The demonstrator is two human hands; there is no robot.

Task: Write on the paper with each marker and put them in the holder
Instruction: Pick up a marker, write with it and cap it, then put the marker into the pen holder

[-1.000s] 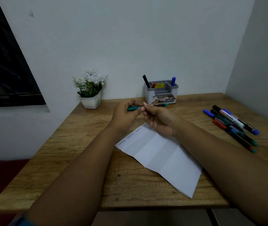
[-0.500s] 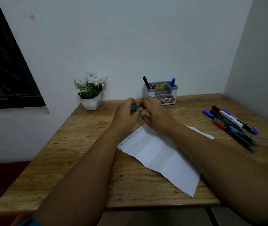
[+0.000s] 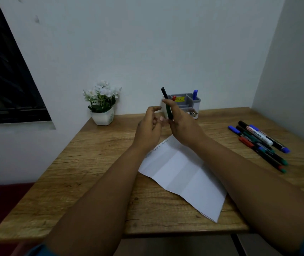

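right hand (image 3: 182, 126) grips green marker (image 3: 169, 112), apparently upright | left hand (image 3: 148, 129) beside, loosely spread

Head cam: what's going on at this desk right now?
A person sits at a wooden desk. The right hand holds a green marker upright, in front of the grey holder. The left hand is beside it, fingers loose, holding nothing. The holder already has a black marker, a red one and a blue one. The creased paper carries a few written words at its top edge. A bunch of loose markers lies on the right.
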